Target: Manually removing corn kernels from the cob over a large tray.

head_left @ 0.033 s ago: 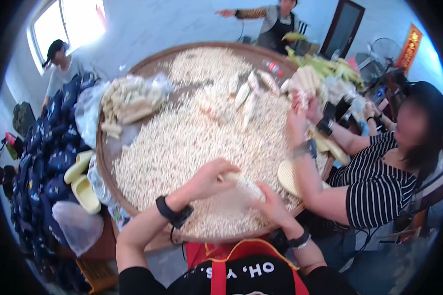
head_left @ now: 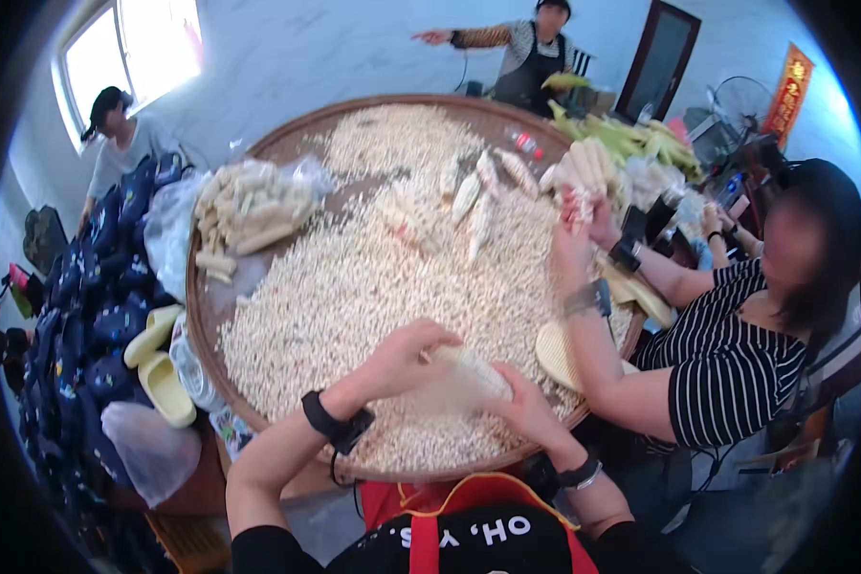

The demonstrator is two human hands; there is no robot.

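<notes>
A pale corn cob [head_left: 475,371] is held slantwise over loose kernels, close to the near rim of a big round tray [head_left: 210,359]. My left hand [head_left: 402,362] curls its fingers at the cob's left end. The other end rests in my right hand [head_left: 534,409], its fingers wrapped round the cob. Blur covers the space just below the cob. Whitish corn kernels [head_left: 320,297] spread thickly across the tray. Several cobs with kernels on them, among them one white cob [head_left: 467,198], lie toward the far side.
At the tray's left is a heap of stripped cobs [head_left: 258,201]. A co-worker in a striped top [head_left: 737,354] works at the right, hands [head_left: 584,225] on corn. Yellow slippers [head_left: 167,387] and dark blue patterned cloth [head_left: 105,306] lie left. A red-labelled bottle [head_left: 526,144] sits at the far rim.
The whole view has shifted slightly, so the tray's far rim sits a little lower. Both my hands stay on the cob, with little other movement.
</notes>
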